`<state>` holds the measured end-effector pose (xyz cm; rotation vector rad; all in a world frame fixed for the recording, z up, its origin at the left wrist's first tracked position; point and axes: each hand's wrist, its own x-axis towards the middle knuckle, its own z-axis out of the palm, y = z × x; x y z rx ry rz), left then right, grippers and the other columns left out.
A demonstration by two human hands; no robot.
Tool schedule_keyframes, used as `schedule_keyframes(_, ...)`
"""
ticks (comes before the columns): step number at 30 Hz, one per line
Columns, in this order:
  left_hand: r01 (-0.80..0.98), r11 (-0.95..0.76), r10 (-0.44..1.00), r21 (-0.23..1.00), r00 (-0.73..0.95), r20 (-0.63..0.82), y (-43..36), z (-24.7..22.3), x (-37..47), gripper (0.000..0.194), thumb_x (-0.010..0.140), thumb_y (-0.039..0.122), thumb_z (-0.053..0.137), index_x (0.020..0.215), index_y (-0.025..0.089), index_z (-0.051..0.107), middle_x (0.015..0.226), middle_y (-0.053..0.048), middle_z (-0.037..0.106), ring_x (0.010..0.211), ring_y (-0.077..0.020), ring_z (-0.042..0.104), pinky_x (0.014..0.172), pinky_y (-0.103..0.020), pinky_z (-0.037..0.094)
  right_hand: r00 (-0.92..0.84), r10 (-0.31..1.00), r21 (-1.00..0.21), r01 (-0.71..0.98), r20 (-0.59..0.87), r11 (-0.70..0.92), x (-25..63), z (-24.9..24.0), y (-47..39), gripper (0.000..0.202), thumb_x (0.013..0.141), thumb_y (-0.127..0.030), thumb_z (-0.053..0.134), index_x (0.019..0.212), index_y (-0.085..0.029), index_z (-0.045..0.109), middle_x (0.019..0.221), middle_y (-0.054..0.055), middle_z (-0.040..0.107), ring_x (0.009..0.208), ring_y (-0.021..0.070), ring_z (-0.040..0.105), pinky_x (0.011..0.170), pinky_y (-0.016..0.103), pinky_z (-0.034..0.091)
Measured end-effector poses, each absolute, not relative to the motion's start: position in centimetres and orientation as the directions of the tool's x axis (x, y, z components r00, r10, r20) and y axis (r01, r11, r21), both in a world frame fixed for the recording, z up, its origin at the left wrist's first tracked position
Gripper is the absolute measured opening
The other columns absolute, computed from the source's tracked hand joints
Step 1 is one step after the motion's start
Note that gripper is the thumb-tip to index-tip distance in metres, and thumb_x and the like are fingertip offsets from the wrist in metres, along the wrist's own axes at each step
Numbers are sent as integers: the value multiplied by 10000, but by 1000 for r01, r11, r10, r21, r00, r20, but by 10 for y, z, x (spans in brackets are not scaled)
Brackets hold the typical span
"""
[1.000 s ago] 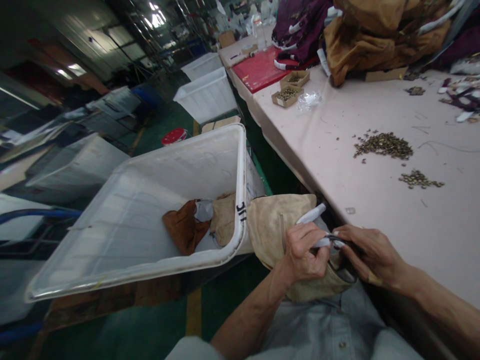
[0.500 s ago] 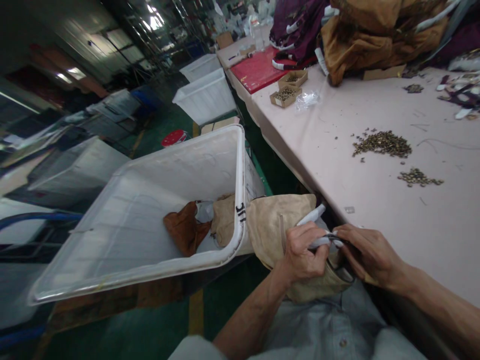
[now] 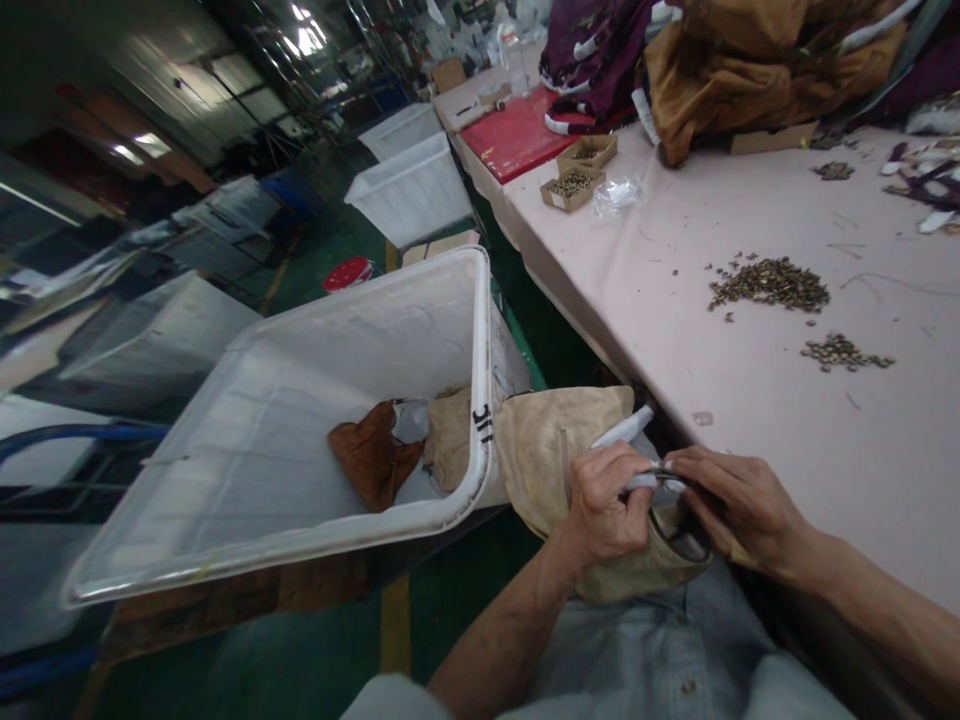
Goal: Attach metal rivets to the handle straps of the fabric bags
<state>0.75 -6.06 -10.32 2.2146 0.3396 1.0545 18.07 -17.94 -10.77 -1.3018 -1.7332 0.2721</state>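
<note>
A beige bag [image 3: 540,440] with a zip on its side rests between my lap and the rim of the white bin. My left hand [image 3: 611,500] is closed around a strap [image 3: 645,480] of it, which is partly wrapped in white. Close beside it, my right hand [image 3: 739,505] pinches the same strap; the fingertips of both hands nearly meet. Whether a small fastener sits between the fingers is hidden. Below the hands the bag's opening [image 3: 686,540] gapes. Another white-wrapped strap end [image 3: 626,428] sticks up behind my left hand.
The white bin [image 3: 360,535] on my left holds a brown bag [image 3: 375,455] and a beige one [image 3: 448,435]. On the pink-covered table [image 3: 750,400] lie small metal fasteners [image 3: 772,283] in two piles, cardboard boxes [image 3: 572,188] of fasteners, and brown [image 3: 765,80] and purple bags [image 3: 592,55].
Both hands stay on the strap with almost no movement. The view has shifted very slightly, and the bag's opening shows a little more under my right hand.
</note>
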Motion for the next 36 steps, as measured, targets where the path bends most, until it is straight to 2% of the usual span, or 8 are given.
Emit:
schedule_keyframes(3,-21,-765,474,644,660,583,-62,-104,8,154,810,143,575,946,147,646,812,-70,666,703,-178,631,638,-316,504,-19,840,-638,641,542,427,181,-108,-180,487,906,-18,550,1356,-204,531,1124,152,710,951,241,734,732,329,618)
schedule_keyframes(11,14,-790,485,612,625,612,-68,-103,11,85,828,137,569,891,160,622,761,-49,661,651,-156,604,603,-296,473,-56,862,-595,701,503,392,180,-108,-179,416,908,-25,520,1305,-152,525,1073,175,684,910,259,698,699,357,602)
schedule_keyframes(19,104,-886,427,452,561,709,-72,-91,16,91,805,122,606,879,174,601,721,-31,661,627,-165,613,610,-325,446,34,815,-607,684,579,403,177,-90,-180,416,891,-54,597,1277,-206,569,1067,127,705,955,249,707,756,348,606)
schedule_keyframes(22,85,-894,411,440,546,730,-66,-82,19,116,839,129,615,947,170,610,827,-62,712,717,-184,679,639,-327,500,221,818,-773,521,531,362,177,-80,-181,320,894,-107,643,1188,-234,636,1072,107,703,950,249,703,758,351,595)
schedule_keyframes(24,85,-894,406,440,570,715,-58,-76,21,109,880,155,615,988,167,609,910,-83,734,804,-196,716,680,-329,546,319,851,-891,330,417,312,177,-75,-180,241,910,-170,663,1142,-235,667,1057,97,699,957,253,691,773,357,582)
schedule_keyframes(26,95,-899,390,426,615,685,-50,-70,22,101,900,171,624,998,160,604,928,-88,740,846,-202,732,705,-326,571,350,882,-948,155,315,277,178,-73,-178,199,911,-225,690,1110,-231,689,1024,86,690,960,252,670,797,362,564)
schedule_keyframes(32,106,-958,273,268,632,725,-38,-42,25,121,878,132,637,988,150,589,926,-104,740,791,-200,726,650,-312,563,367,912,-943,-192,186,270,179,-66,-171,275,826,-273,804,1082,-237,711,924,45,622,839,207,611,741,331,536)
schedule_keyframes(36,65,-981,184,181,602,777,-35,-1,27,181,836,94,644,989,158,573,934,-103,743,792,-194,720,667,-310,568,331,931,-917,-305,152,258,178,-35,-169,298,827,-311,803,1086,-246,671,943,60,635,810,216,623,688,330,549)
